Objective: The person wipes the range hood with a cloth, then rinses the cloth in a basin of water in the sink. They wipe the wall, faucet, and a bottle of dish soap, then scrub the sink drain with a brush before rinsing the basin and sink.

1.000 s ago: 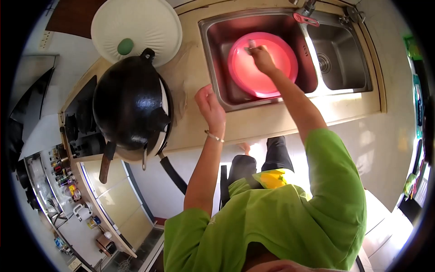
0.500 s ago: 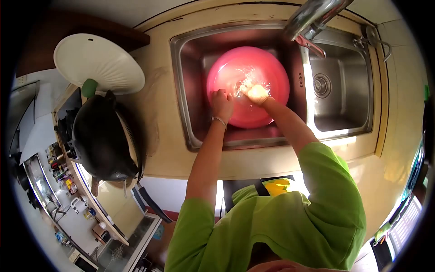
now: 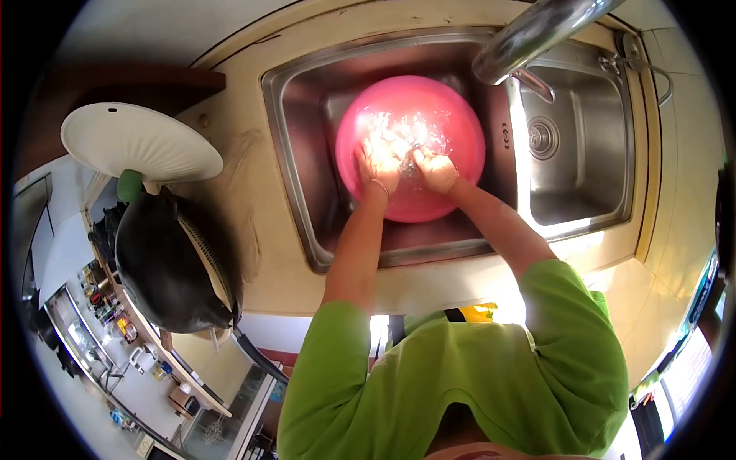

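Note:
A round pink basin point(image 3: 466, 180) stands in the left bowl of the steel sink and contains water. Strong glare lies on the rippling water point(image 3: 406, 126). My left hand point(image 3: 379, 167) is in the basin at its left side, fingers stretched forward and partly lost in the glare. To its right, my right hand point(image 3: 437, 171) is curled in the water, its thumb side facing my left hand. A small greyish patch shows between the two hands; I cannot make out whether it is an object or water.
Above the divider reaches a chrome faucet point(image 3: 537, 38). To the right is the smaller sink bowl point(image 3: 575, 184) with its drain. On the left counter stand a dark wok point(image 3: 165, 261) and a white lid point(image 3: 146, 142) with a green knob.
My left hand has moved from the basin's left rim area into the water, closer to my right hand. The faucet handle has swung out of its earlier view as the camera shifted.

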Tool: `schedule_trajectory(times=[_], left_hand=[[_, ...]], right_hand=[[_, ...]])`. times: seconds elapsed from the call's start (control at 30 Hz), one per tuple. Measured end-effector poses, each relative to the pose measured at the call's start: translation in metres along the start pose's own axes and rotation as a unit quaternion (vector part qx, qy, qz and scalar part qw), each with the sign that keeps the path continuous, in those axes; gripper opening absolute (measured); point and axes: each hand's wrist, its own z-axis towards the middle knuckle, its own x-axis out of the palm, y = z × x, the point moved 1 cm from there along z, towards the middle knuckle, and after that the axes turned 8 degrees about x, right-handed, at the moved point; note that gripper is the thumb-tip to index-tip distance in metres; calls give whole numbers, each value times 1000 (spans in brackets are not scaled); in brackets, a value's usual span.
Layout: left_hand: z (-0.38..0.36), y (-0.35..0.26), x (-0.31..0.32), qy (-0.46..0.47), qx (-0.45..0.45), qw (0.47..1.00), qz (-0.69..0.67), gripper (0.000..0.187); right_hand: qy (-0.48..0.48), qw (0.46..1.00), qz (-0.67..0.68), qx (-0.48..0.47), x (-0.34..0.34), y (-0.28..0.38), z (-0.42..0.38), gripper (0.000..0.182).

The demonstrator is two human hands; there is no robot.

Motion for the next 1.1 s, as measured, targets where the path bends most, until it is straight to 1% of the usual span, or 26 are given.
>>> schedule_trajectory(times=[0.03, 0.07, 0.1, 0.13, 0.17, 0.2, 0.27, 0.3, 0.4, 0.43, 0.47, 0.57, 0.6, 0.67, 0.7, 0.73, 0.8, 0.83, 0.87, 0.9, 0.93, 0.97, 1.0, 1.03, 1.07, 1.1], left_hand=[[4, 1, -12, 1, 2, 1000, -2, 52], [13, 2, -34, 76, -19, 996, -47, 50], [14, 3, -46, 153, -37, 983, -91, 49], [11, 3, -46, 155, -31, 983, -91, 49], [9, 3, -48, 94, -55, 986, -122, 48], [7, 4, -49, 33, -79, 984, -153, 48], [4, 4, -53, 9, -56, 978, -200, 47], [2, 4, -55, -17, -37, 969, -245, 46], [-6, 8, -53, 26, -66, 958, -277, 42], [-5, 8, -64, 77, -109, 949, -286, 42], [-7, 9, -59, 77, -106, 950, -284, 42], [-12, 10, -50, 70, -121, 945, -294, 44], [-12, 13, -53, 84, -141, 930, -327, 43], [-16, 21, -44, 100, -161, 913, -360, 42], [-17, 27, -32, 99, -194, 884, -414, 41], [-18, 29, -35, 98, -226, 850, -466, 39], [-19, 30, -43, 109, -201, 872, -433, 38], [-16, 30, -49, 114, -176, 892, -400, 37], [-13, 31, -49, 110, -174, 892, -402, 37], [-12, 31, -50, 119, -187, 882, -415, 37], [-15, 30, -48, 131, -200, 872, -428, 37], [-17, 29, -49, 129, -201, 871, -429, 37], [-19, 28, -51, 92, -199, 876, -429, 37], [-21, 29, -52, 56, -197, 881, -427, 38], [-22, 29, -53, 54, -197, 882, -426, 38], [-23, 29, -53, 50, -204, 867, -453, 39]], right_hand=[[25, 1000, -2, -6, -7, 4, 0, 20], [25, 1000, -3, -4, 0, -3, 3, 20], [-74, 996, -12, 44, 13, -18, 6, 20], [-173, 980, -22, 92, 8, -16, 8, 20], [-197, 948, 85, 236, 6, -15, 11, 21], [-198, 947, 84, 238, 7, -5, 9, 21], [5, 995, -50, 84, 14, 12, 0, 21], [5, 995, -50, 86, 12, 11, 0, 21], [-104, 965, -70, 232, -11, 3, 15, 26], [-76, 946, -43, 313, -34, 16, 22, 27], [-78, 945, -42, 315, -30, 24, 22, 27], [78, 991, 22, 108, -5, 32, 18, 35], [77, 991, 22, 107, -1, 20, 23, 35], [120, 980, -96, 124, -16, 11, 30, 32], [5, 981, 37, 190, -22, 4, 27, 24], [-118, 951, 109, 265, -18, 1, 32, 17], [-192, 889, 207, 360, -3, 5, 22, 15], [-195, 889, 206, 360, 1, 7, 19, 15], [-91, 831, 381, 395, 8, 7, 17, 14], [20, 734, 539, 414, 15, 8, 14, 14], [21, 734, 537, 415, 8, 7, 12, 14], [-28, 877, 298, 376, -7, 3, 13, 15], [-77, 949, 35, 303, -20, 0, 16, 18], [-135, 947, 62, 286, -20, 2, 19, 13], [-120, 935, 22, 334, -16, 13, 15, 13], [-43, 952, 48, 299, -10, 14, 14, 14]])
